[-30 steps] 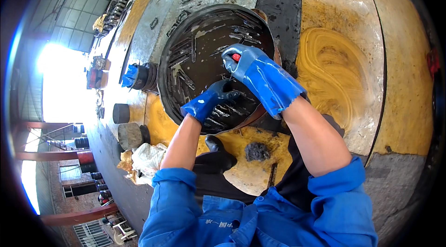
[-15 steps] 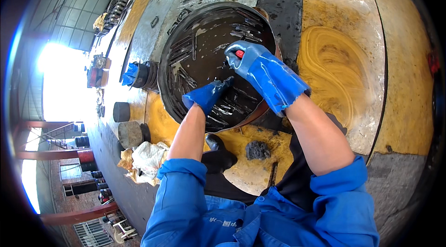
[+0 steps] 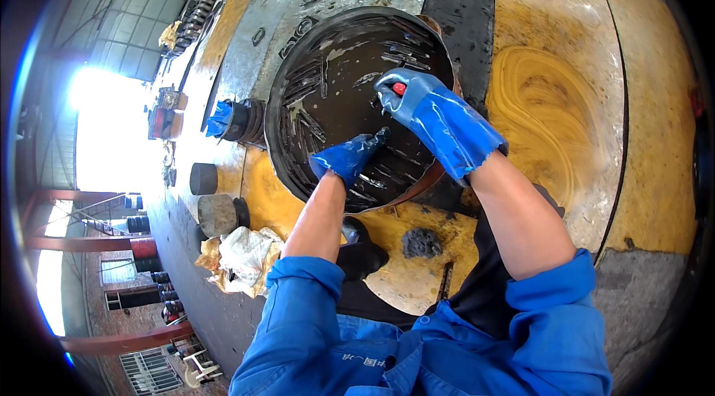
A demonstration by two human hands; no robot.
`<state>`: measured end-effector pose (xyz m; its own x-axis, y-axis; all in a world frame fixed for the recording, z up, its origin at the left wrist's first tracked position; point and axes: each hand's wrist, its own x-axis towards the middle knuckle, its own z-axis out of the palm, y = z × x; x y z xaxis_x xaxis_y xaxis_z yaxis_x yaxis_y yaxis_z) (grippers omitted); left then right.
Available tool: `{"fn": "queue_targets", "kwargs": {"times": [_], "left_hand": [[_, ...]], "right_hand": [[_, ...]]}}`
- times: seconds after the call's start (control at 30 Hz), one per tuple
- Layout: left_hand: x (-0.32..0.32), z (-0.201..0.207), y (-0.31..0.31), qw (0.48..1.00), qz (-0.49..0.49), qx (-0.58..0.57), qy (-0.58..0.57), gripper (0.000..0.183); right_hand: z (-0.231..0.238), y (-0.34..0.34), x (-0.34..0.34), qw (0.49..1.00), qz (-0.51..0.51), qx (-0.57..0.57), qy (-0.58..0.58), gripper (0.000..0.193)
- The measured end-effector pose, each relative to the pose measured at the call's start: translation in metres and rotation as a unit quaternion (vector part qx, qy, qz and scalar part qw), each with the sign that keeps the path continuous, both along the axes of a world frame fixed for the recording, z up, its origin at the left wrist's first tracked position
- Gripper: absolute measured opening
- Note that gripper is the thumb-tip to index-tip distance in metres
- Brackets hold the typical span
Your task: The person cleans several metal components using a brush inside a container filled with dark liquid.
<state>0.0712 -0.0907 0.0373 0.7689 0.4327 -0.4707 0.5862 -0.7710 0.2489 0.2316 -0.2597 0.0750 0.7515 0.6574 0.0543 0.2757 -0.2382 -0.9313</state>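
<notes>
- Biggest change is the left hand [image 3: 350, 158]. A second ago its fingers were spread over the near side of the big round tub [image 3: 274, 124]; now they're stretched out together, pointing in at the right hand [image 3: 404, 94].
- Can't tell if those left fingers are pinching anything, since the back of the glove is in the way and the tips are super dark.
- Right hand has barely budged relative to the tub. Its fingers are wrapped around something with a red handle [image 3: 399, 88], and only the red end pokes out of the fist.
- There's a small dark bit [image 3: 375, 102] just under the right fingers, way easier to spot than a second ago. No idea if it's part of the red-handled thing or something separate, too murky.
- What it means for the work, imo: the hands are now paired up over one spot instead of doing separate stuff.
- The dark strips [image 3: 302, 83] haven't really shifted: bunches along the tub's left and far sides, more near the left hand, all around the dark liquid [image 3: 342, 106].
- The whole view slid a little too, so the fuzzy dark clump [image 3: 421, 243] on the floor [image 3: 391, 288] sits further right, but that looks like head movement to me.
</notes>
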Motion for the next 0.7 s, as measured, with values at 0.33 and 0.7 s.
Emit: {"fn": "queue_targets", "kwargs": {"times": [0.33, 0.7], "left_hand": [[-0.006, -0.026, -0.005, 0.991, -0.004, -0.07, -0.115, 0.071], [-0.022, -0.065, 0.015, 0.973, -0.016, -0.02, -0.228, 0.066]], "right_hand": [[0.0, 0.005, -0.002, 0.999, 0.006, -0.034, -0.008, 0.022], [0.002, 0.003, 0.002, 0.998, 0.001, -0.066, -0.011, 0.024]]}}
